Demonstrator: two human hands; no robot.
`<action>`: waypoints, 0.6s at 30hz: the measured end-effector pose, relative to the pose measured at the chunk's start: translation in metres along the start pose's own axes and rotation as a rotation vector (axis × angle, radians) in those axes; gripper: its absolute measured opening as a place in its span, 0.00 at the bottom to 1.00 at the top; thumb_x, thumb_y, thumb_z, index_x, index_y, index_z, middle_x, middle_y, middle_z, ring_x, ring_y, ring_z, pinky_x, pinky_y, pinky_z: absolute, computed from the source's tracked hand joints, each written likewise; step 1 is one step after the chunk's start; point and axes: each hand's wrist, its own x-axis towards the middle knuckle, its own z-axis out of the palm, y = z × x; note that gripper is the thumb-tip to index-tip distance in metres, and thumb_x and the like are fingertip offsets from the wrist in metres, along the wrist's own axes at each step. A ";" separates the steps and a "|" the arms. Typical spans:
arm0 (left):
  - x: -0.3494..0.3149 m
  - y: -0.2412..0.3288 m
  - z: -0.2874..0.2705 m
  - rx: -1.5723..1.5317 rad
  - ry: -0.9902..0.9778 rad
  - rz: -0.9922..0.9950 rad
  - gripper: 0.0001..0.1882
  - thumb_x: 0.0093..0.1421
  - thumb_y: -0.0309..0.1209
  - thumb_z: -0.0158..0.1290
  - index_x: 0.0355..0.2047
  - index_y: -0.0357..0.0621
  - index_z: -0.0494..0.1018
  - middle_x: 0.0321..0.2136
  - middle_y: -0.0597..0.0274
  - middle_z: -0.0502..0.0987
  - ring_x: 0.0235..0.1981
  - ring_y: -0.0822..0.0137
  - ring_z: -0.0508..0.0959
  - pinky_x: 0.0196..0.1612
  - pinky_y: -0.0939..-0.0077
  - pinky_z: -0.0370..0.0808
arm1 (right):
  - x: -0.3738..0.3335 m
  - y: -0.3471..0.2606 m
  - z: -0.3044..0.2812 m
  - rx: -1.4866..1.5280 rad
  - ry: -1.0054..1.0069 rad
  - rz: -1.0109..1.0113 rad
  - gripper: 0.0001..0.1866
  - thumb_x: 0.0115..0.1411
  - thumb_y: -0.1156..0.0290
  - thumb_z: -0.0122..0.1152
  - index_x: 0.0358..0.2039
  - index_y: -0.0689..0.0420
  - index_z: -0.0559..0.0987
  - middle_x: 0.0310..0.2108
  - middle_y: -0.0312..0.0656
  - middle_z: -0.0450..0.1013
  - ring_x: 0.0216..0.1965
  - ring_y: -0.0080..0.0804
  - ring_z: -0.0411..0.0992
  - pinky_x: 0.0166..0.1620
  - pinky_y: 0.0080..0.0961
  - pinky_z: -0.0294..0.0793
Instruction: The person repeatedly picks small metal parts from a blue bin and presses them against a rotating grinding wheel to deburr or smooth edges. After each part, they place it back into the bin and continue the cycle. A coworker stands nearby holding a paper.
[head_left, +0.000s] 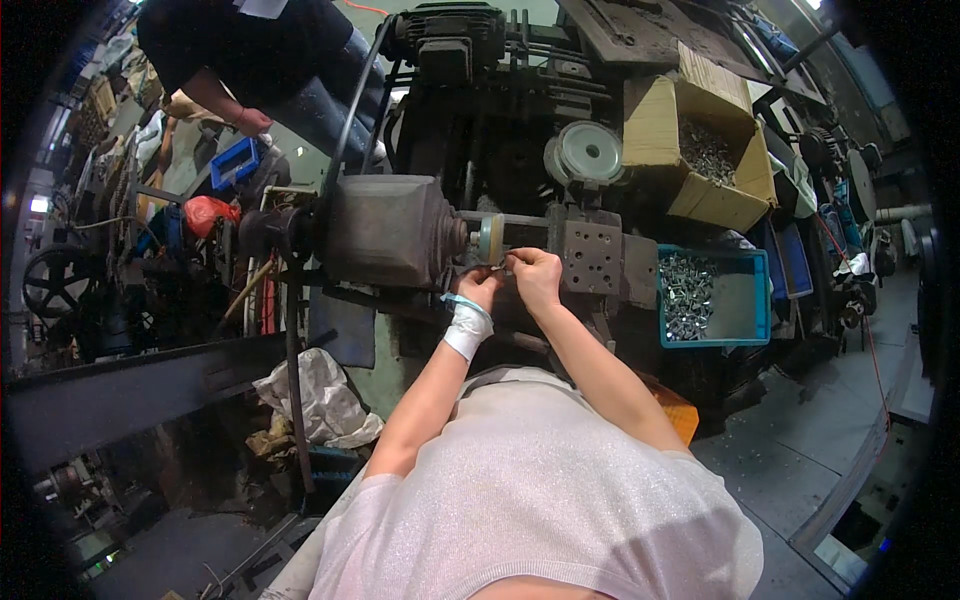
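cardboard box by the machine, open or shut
Open: the cardboard box is uncovered on top, and small metal pieces show inside.

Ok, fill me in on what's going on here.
A person's left hand and right hand are close together, just below a round banded part on a dark machine. Whatever they may be pinching is too small to make out. To the right, a blue tray holds small metal parts, and a cardboard box beyond holds small pieces too. Another person stands at upper left.
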 end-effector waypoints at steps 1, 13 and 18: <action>-0.001 0.002 0.001 -0.011 0.002 -0.002 0.06 0.48 0.25 0.51 0.26 0.34 0.72 0.23 0.63 0.74 0.23 0.74 0.70 0.28 0.82 0.66 | 0.000 0.000 0.000 -0.002 0.001 0.009 0.07 0.44 0.78 0.57 0.26 0.66 0.78 0.20 0.39 0.74 0.22 0.19 0.68 0.27 0.16 0.67; -0.037 0.041 -0.006 -0.036 -0.112 -0.215 0.11 0.51 0.37 0.53 0.28 0.42 0.71 0.19 0.70 0.69 0.16 0.78 0.65 0.19 0.83 0.65 | -0.015 -0.009 -0.018 0.370 -0.066 0.291 0.04 0.44 0.77 0.54 0.24 0.62 0.75 0.17 0.37 0.69 0.17 0.22 0.65 0.17 0.19 0.61; -0.044 0.030 -0.017 -0.530 -0.267 -0.448 0.09 0.58 0.31 0.43 0.38 0.43 0.67 0.32 0.63 0.72 0.32 0.69 0.73 0.35 0.70 0.73 | -0.026 -0.031 -0.052 0.867 -0.441 0.621 0.06 0.52 0.69 0.51 0.22 0.54 0.67 0.16 0.36 0.64 0.16 0.26 0.64 0.15 0.20 0.57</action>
